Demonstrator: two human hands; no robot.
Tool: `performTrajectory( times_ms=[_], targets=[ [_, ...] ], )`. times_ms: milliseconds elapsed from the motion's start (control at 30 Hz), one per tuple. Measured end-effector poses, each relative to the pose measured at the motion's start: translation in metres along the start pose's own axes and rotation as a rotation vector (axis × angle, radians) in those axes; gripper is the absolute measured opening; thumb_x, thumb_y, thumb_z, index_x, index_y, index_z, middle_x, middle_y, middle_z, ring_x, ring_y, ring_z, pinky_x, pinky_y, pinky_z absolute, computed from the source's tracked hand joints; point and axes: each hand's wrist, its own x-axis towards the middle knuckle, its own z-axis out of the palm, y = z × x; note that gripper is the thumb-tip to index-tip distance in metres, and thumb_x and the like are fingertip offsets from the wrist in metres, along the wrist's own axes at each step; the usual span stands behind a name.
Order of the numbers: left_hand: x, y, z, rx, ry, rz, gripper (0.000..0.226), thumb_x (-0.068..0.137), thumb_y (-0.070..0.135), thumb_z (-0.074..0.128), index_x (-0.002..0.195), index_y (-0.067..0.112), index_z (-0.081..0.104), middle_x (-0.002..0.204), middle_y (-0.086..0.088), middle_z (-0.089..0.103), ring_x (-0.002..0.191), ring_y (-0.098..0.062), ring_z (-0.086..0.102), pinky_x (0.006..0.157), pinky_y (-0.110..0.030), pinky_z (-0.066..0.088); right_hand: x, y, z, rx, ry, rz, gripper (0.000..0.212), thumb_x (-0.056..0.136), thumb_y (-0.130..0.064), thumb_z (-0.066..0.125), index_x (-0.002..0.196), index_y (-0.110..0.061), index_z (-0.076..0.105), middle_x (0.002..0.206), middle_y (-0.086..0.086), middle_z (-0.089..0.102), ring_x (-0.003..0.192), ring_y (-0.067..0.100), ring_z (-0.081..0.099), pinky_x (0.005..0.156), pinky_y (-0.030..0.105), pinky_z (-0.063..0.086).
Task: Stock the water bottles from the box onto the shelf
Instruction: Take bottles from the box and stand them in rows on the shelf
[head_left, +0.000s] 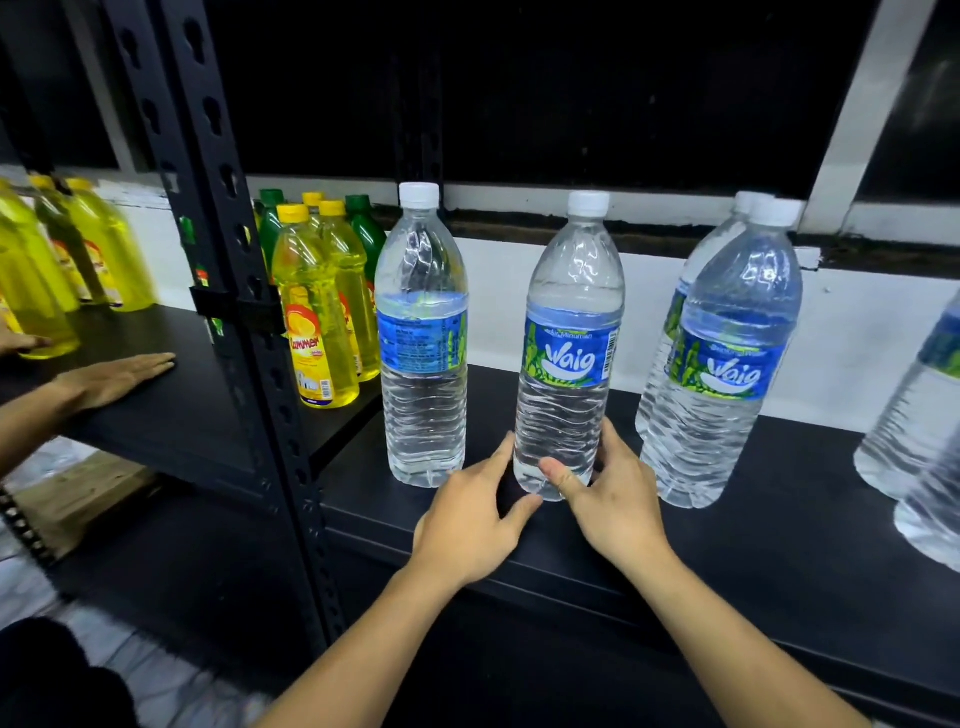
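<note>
Standing upright on the black shelf (779, 493), a clear water bottle (569, 343) with white cap and blue-green label; left hand (470, 525) and right hand (610, 499) clasp its base.

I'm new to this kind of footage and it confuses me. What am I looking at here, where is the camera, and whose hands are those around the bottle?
There is no machine here. A person wears a wide-angle camera on the head, so you look forward and down along their own two arms. That lens bends the edges of the picture.

The left hand and right hand both hold the base of the middle water bottle, which stands upright on the black shelf, its label facing the camera. Another water bottle stands to its left with the label turned away, and more water bottles stand to its right.

Further left are yellow bottles and green bottles. The flat hand at the far left belongs to another person.
</note>
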Motion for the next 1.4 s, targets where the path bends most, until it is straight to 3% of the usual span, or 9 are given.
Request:
performTrajectory(
  times_ms=[67, 167, 267, 333, 633, 1033, 1233, 1400],
  targets=[
    [0.000, 0.000, 0.000, 0.062, 0.015, -0.037, 0.073, 0.088, 0.063, 0.057, 0.154, 0.046, 0.030, 0.126, 0.005, 0.068, 0.118, -0.022, 0.062, 0.097, -0.041, 0.053, 0.011, -0.001, 0.001, -0.025, -0.013, 0.025, 0.053, 0.085, -0.037, 0.081, 0.132, -0.031, 0.057, 0.113, -0.015, 0.075, 0.104, 0.007, 0.065, 0.081, 0.007, 0.041],
    [0.001, 0.001, 0.000, 0.077, 0.006, -0.092, 0.057, 0.089, 0.062, 0.061, 0.139, 0.038, 0.055, 0.133, 0.011, 0.065, 0.128, -0.013, 0.057, 0.102, -0.037, 0.052, 0.028, 0.000, 0.004, -0.078, -0.010, 0.021, 0.052, 0.083, -0.038, 0.082, 0.130, -0.027, 0.061, 0.110, -0.010, 0.078, 0.107, 0.018, 0.070, 0.089, 0.024, 0.051],
    [0.002, 0.003, 0.002, 0.074, 0.020, -0.050, 0.041, 0.091, 0.057, 0.062, 0.125, 0.034, 0.070, 0.142, 0.016, 0.061, 0.141, 0.002, 0.044, 0.114, -0.027, 0.041, 0.046, 0.004, 0.010, -0.091, -0.015, 0.035, 0.050, 0.081, -0.038, 0.084, 0.125, -0.023, 0.066, 0.110, -0.008, 0.078, 0.110, 0.019, 0.070, 0.091, 0.023, 0.049],
    [0.001, 0.002, 0.003, 0.077, 0.031, -0.043, 0.042, 0.091, 0.059, 0.061, 0.124, 0.034, 0.071, 0.144, 0.018, 0.059, 0.144, 0.005, 0.038, 0.116, -0.026, 0.038, 0.057, 0.004, 0.014, -0.117, -0.023, 0.069, 0.049, 0.081, -0.038, 0.084, 0.123, -0.021, 0.067, 0.111, -0.004, 0.078, 0.113, 0.021, 0.069, 0.088, 0.021, 0.046],
    [-0.001, 0.004, 0.004, 0.084, 0.053, -0.048, 0.052, 0.085, 0.068, 0.061, 0.125, 0.035, 0.069, 0.146, 0.020, 0.056, 0.143, 0.007, 0.037, 0.114, -0.028, 0.042, 0.097, 0.011, 0.035, -0.186, -0.027, 0.160, 0.056, 0.081, -0.046, 0.081, 0.122, -0.012, 0.064, 0.114, 0.009, 0.075, 0.116, 0.033, 0.065, 0.098, 0.039, 0.053],
    [-0.002, 0.005, 0.004, 0.130, 0.078, -0.038, 0.051, 0.087, 0.067, 0.060, 0.126, 0.036, 0.069, 0.147, 0.020, 0.055, 0.144, 0.006, 0.037, 0.114, -0.029, 0.041, 0.120, 0.008, 0.052, -0.297, -0.054, 0.157, 0.056, 0.089, -0.042, 0.075, 0.123, -0.001, 0.057, 0.119, 0.025, 0.068, 0.119, 0.045, 0.057, 0.093, 0.042, 0.049],
    [0.002, 0.004, 0.006, 0.128, 0.094, -0.057, 0.046, 0.087, 0.064, 0.059, 0.121, 0.036, 0.071, 0.141, 0.019, 0.061, 0.140, 0.007, 0.042, 0.113, -0.030, 0.043, 0.124, 0.001, 0.039, -0.386, -0.195, 0.194, 0.061, 0.091, -0.042, 0.072, 0.133, -0.004, 0.047, 0.128, 0.022, 0.064, 0.125, 0.043, 0.055, 0.097, 0.042, 0.047],
    [-0.004, 0.012, 0.002, 0.117, 0.117, -0.049, 0.049, 0.089, 0.068, 0.055, 0.119, 0.034, 0.074, 0.137, 0.019, 0.064, 0.137, 0.007, 0.046, 0.109, -0.027, 0.046, 0.088, -0.005, 0.021, -0.311, -0.166, 0.136, 0.045, 0.090, -0.034, 0.071, 0.128, -0.015, 0.056, 0.120, 0.014, 0.071, 0.117, 0.040, 0.061, 0.094, 0.039, 0.049]
  ],
)
